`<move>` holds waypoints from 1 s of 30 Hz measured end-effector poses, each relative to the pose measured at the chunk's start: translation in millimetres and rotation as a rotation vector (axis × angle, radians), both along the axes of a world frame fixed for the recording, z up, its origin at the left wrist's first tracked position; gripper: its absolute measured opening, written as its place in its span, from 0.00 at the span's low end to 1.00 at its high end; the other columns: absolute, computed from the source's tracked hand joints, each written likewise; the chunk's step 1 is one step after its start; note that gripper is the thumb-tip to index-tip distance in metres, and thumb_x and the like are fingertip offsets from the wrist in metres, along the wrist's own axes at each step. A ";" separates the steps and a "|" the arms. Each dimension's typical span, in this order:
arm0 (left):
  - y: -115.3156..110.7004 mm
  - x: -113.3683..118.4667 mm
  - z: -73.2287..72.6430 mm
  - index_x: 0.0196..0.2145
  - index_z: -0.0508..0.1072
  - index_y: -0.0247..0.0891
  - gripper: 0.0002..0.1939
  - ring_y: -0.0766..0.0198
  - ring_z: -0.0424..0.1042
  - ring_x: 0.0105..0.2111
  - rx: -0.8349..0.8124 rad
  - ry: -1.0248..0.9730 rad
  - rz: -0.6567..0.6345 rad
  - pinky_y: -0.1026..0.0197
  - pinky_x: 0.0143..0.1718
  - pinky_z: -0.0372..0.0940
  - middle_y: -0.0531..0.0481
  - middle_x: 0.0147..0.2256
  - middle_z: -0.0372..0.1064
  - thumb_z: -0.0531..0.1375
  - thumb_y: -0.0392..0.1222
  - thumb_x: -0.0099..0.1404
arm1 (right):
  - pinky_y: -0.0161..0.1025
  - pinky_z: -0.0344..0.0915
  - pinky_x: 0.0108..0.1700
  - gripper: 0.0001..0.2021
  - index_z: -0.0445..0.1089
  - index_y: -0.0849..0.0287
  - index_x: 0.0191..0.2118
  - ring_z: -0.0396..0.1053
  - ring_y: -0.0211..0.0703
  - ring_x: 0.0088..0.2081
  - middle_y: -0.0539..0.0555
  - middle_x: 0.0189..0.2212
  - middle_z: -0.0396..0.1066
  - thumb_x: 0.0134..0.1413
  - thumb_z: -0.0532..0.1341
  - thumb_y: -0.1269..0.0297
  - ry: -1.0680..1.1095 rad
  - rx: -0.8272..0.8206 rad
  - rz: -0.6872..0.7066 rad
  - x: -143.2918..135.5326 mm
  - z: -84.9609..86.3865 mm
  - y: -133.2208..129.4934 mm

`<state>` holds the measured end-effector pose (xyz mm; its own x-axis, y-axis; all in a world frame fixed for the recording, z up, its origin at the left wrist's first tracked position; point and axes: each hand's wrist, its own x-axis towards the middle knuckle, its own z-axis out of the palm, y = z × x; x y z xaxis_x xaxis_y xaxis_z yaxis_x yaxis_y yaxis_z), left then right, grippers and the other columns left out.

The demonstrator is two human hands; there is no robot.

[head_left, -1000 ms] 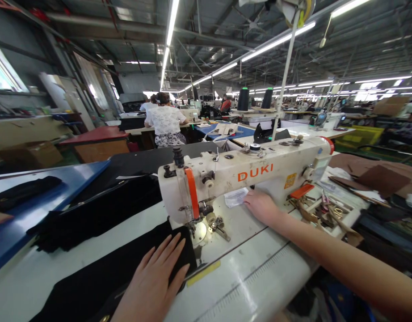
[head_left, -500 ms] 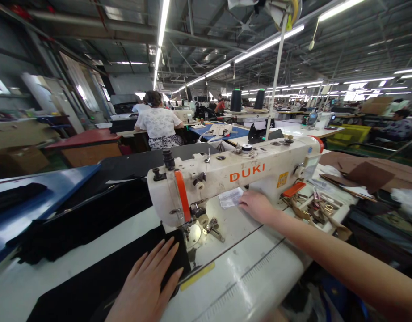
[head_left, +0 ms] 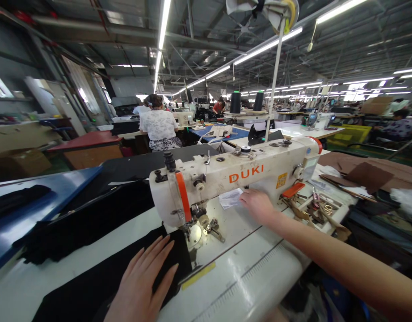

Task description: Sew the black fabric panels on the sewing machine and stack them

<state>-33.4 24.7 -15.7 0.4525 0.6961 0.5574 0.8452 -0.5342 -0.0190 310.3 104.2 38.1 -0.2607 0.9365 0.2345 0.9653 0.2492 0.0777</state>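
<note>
A white sewing machine [head_left: 226, 179] marked DUKI stands across the middle. Flat on a black fabric piece [head_left: 81, 277], just left of the needle area [head_left: 190, 226], lies my left hand [head_left: 142, 275] with its fingers spread. Under the machine arm, my right hand [head_left: 258, 205] touches the right edge of a small stack of white labels [head_left: 230, 198], its fingers bent together around that edge. A metal guide [head_left: 213, 229] sits on the machine bed, right of the needle plate.
More black fabric [head_left: 92, 219] lies behind on the left. A tray [head_left: 338, 219] with scissors and brown scraps is at the right, near brown material [head_left: 367, 174]. A person in a patterned white top [head_left: 158, 125] sits ahead, facing away.
The view has shifted slightly. My left hand has moved slightly left on the black fabric. My right hand remains at the labels, and the person ahead has shifted posture.
</note>
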 end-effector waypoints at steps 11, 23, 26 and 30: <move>-32.6 42.6 29.0 0.59 0.62 0.33 0.21 0.57 0.72 0.48 0.202 0.130 -0.252 0.51 0.54 0.63 0.43 0.47 0.74 0.47 0.31 0.70 | 0.37 0.62 0.37 0.06 0.72 0.61 0.31 0.69 0.42 0.33 0.53 0.30 0.73 0.59 0.62 0.68 0.266 0.037 0.532 -104.6 -11.7 -78.9; 11.5 1.0 38.0 0.38 0.77 0.37 0.17 0.57 0.75 0.39 0.020 0.013 -0.124 0.52 0.46 0.70 0.46 0.37 0.77 0.48 0.38 0.71 | 0.41 0.64 0.51 0.08 0.73 0.61 0.42 0.69 0.44 0.45 0.57 0.42 0.74 0.62 0.57 0.68 0.448 -0.017 0.788 -109.8 -31.7 -65.1; 18.7 7.6 29.3 0.37 0.76 0.37 0.15 0.57 0.75 0.40 -0.066 0.093 -0.166 0.50 0.47 0.69 0.45 0.38 0.77 0.49 0.33 0.69 | 0.40 0.61 0.55 0.10 0.73 0.62 0.44 0.67 0.45 0.50 0.57 0.46 0.73 0.63 0.57 0.66 0.348 -0.084 0.866 -107.9 -37.2 -69.4; 17.7 13.0 26.1 0.39 0.74 0.35 0.13 0.56 0.74 0.42 -0.194 0.193 -0.150 0.50 0.48 0.67 0.45 0.40 0.75 0.51 0.28 0.66 | 0.41 0.61 0.56 0.11 0.73 0.61 0.45 0.67 0.45 0.50 0.57 0.46 0.74 0.64 0.55 0.66 0.311 -0.066 0.871 -109.6 -39.7 -72.6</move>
<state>-20.4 42.4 10.4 0.6428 0.6984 0.3147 0.7472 -0.6621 -0.0570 200.7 31.7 -1.6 -0.8129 0.4539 0.3649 0.4105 0.8910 -0.1938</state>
